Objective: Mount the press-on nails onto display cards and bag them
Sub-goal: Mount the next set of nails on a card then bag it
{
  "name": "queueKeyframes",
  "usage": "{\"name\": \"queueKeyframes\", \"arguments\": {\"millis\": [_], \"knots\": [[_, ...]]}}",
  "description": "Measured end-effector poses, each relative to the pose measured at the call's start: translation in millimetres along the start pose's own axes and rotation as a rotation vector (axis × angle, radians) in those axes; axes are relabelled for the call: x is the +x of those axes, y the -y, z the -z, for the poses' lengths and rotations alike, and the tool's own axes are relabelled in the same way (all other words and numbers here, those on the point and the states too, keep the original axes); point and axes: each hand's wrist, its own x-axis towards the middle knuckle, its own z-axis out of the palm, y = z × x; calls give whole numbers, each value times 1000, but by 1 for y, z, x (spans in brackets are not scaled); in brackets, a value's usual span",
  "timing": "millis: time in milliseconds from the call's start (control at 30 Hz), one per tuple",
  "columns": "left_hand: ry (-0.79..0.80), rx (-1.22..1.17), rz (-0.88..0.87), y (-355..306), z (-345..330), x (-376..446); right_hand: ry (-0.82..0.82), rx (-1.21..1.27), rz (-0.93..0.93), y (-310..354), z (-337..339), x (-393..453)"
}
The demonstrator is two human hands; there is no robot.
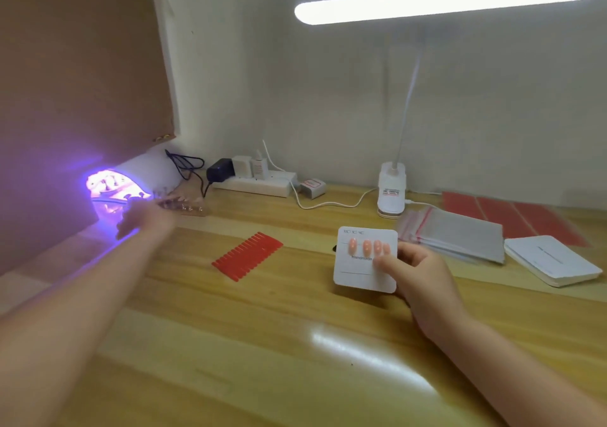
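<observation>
The card point(364, 262), four pink nails point(367, 247) in its upper row, stands tilted just above the desk point(295, 344), pinched at its right edge by our right hand point(417, 279), thumb on its face. The next nails sit on a clear stand point(182, 204) far left by the glowing lamp point(111, 190), its long axis running left to right. Our left hand point(144, 221), blurred, lies just before it; we cannot tell how its fingers are set. It is much the nearer hand, so we judge it fetches the next nail.
</observation>
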Motion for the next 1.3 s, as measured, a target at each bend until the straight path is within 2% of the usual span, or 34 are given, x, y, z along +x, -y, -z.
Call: {"name": "queueKeyframes", "arguments": {"millis": [100,200,367,600,800,967,1100,1200,1300], "knots": [[81,-2,-81,16,-5,23,15,-12,3,-1,0,1],[53,22,-140,20,-8,32,23,-19,4,-3,1,2],[5,65,-102,18,-16,38,28,-34,6,-6,2,3],[29,131,-134,15,-20,42,31,-60,6,-8,2,3],[-8,165,-272,20,-22,30,31,-64,1,-8,2,3],[267,-131,-468,24,-25,29,33,-55,4,-8,3,4],[276,-146,-566,28,-20,24,26,-48,6,-7,2,3],[341,-135,-590,27,-13,12,24,-16,-11,-2,2,2],[334,-171,-581,17,-5,-12,26,73,-66,9,5,-3]]}}
